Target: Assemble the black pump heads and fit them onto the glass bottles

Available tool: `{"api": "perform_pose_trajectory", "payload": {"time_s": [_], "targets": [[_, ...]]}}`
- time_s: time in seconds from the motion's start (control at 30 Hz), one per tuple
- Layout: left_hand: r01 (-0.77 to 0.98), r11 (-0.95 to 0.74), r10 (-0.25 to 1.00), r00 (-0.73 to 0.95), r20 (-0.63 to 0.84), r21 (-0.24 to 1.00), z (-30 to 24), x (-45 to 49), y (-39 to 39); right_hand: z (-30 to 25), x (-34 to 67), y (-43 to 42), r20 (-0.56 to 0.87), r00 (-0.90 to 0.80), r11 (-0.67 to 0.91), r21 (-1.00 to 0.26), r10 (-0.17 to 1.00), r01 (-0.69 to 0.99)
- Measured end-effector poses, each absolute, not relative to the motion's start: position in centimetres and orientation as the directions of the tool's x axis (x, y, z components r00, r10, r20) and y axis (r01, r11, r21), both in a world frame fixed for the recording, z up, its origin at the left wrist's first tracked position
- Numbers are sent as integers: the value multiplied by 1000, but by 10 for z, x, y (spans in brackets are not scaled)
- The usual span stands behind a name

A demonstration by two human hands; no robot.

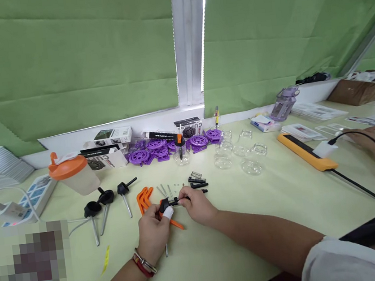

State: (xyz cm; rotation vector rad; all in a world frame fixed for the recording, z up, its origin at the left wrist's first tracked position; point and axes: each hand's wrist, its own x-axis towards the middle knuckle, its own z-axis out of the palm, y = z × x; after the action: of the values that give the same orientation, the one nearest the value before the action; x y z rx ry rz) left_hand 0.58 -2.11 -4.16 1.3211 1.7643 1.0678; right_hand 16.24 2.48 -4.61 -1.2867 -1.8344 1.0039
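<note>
My left hand (153,228) is closed around a black spray head (163,205), with an orange trigger lever (177,224) sticking out below it and a metal tube pointing down. A white wrap covers my left thumb tip. My right hand (196,204) pinches a thin black part (182,199) at the right side of the spray head. Its far end is hidden by my fingers. Loose orange levers (144,198) lie just beyond my left hand. Past my right hand are black rods (199,185) and small metal springs (196,175).
Black heads with metal tubes (125,197) lie to the left, near an orange-lidded cup (76,173). Purple wheel-shaped parts (139,157), boxes (113,158) and clear glass bottles (252,166) line the back. An orange power strip (306,153) and another person's hand (368,138) are at right.
</note>
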Motion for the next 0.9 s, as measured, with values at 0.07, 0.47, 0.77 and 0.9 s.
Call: {"api": "perform_pose_trajectory", "payload": {"time_s": [0.07,0.47,0.77,0.9], "targets": [[408,146,967,-253,-42,901,-41,6,-21,-47,163,25,98,-281,219,-870,955,442],[432,137,967,-254,-25,891,-41,7,-23,-46,163,24,86,-279,210,-867,957,452],[453,132,963,-269,-5,882,-42,6,-23,-46,162,25,74,-276,198,-869,958,453],[443,132,961,-276,-6,887,-42,6,-22,-44,163,25,85,-284,212,-864,955,456]]}}
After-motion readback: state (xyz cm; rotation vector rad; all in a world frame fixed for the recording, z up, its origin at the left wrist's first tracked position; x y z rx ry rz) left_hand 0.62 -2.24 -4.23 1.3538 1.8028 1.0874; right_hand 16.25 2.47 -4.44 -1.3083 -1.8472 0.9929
